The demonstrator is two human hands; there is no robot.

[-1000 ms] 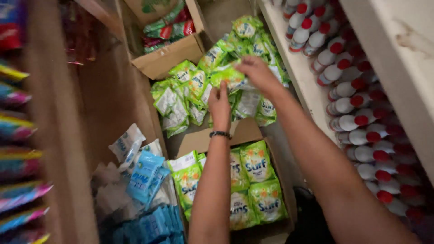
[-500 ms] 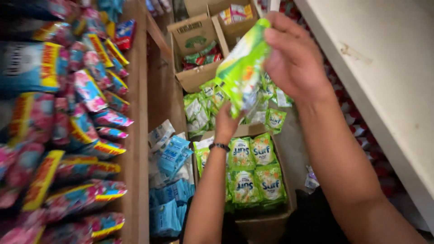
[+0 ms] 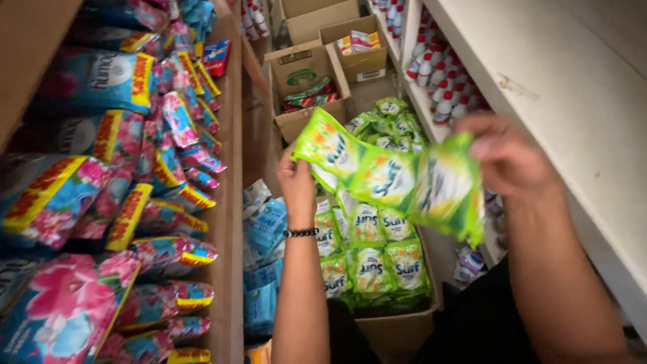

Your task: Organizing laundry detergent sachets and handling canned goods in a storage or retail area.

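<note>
A strip of green sachets (image 3: 391, 178) hangs stretched between two raised hands, running from upper left down to the right. The left hand (image 3: 296, 185) pinches the strip's left end between thumb and fingers, so the packets start just above and to the right of that grip; a dark beaded bracelet (image 3: 300, 232) circles the wrist below. The right hand (image 3: 509, 158) is blurred, yet its fingers close on the strip's right end — the last sachet droops below and to the left of that hold.

Under the strip, nearer the floor, an open cardboard box (image 3: 397, 327) holds more green sachets standing in rows. Farther off, a loose heap of green packets (image 3: 384, 125) lies behind the strip, and beyond it another cardboard box (image 3: 300, 71) holds red and green packs. To the left of the near box sits a pile of pale blue packets (image 3: 266, 232).

The left side is a wooden shelf (image 3: 229, 269) crowded with pink and blue flowered pouches (image 3: 60, 303). On the right, a white shelf (image 3: 573, 87) runs into the distance, with white bottles with red caps (image 3: 431, 74) lined up beneath it.
</note>
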